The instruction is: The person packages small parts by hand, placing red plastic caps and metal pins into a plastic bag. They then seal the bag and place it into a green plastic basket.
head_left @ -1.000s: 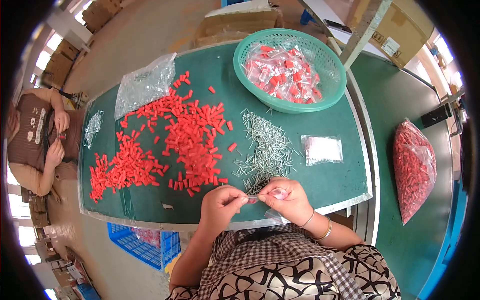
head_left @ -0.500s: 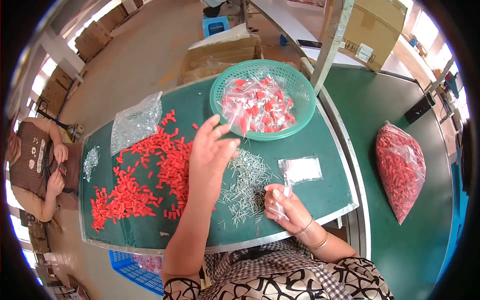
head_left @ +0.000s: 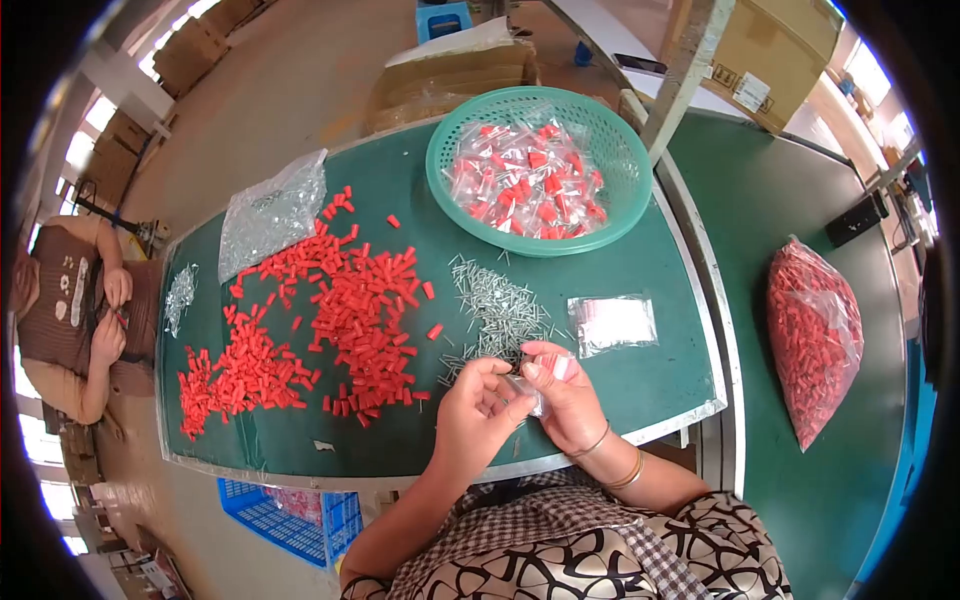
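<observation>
In front of my body both hands meet over the table's near edge. My left hand (head_left: 478,418) pinches one side of a small clear plastic bag (head_left: 535,399). My right hand (head_left: 572,408) is closed round the same bag, with a pale strip showing between its fingers. Just beyond them lies a heap of small metal screws or pins (head_left: 497,305). Left of that spreads a large pile of short red plastic sleeves (head_left: 362,310). A flat stack of clear bags (head_left: 616,324) rests to the right of the metal heap.
A green basket (head_left: 640,185) of filled bags stands at the table's far side. A clear bag (head_left: 270,215) lies far left. On the right-hand bench sits a big bag of red pieces (head_left: 815,335). Another person (head_left: 75,310) works at left. A metal post (head_left: 690,80) rises behind.
My left hand has come down from beside the basket to my right hand and now grips the small bag. The bag that was near its fingers over the basket is no longer there.
</observation>
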